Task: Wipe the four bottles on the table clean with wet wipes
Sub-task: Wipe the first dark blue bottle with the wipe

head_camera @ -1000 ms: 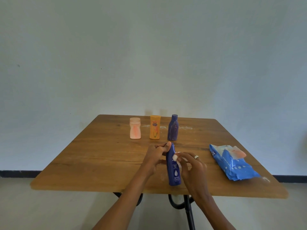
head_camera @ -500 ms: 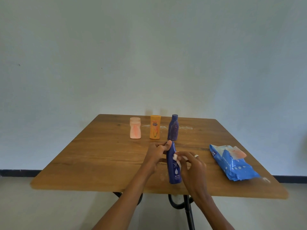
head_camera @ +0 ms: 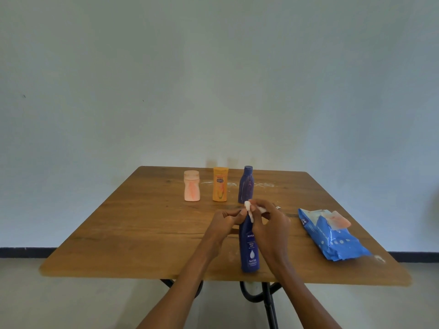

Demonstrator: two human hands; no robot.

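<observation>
Right hand (head_camera: 270,219), pinching the wipe (head_camera: 248,206), rises to the bottle (head_camera: 249,245) cap; left hand (head_camera: 224,220) grips the neck. Rotate bottle while wiping.

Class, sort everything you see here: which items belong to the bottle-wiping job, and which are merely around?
Belong to the job:
Nivea bottle, held
wet wipe
pink bottle
orange bottle
dark blue bottle
wipes pack
left hand
right hand

Merely around:
table
wall

Blue bottle (head_camera: 249,248) top hidden behind fingers (head_camera: 255,207).
</observation>
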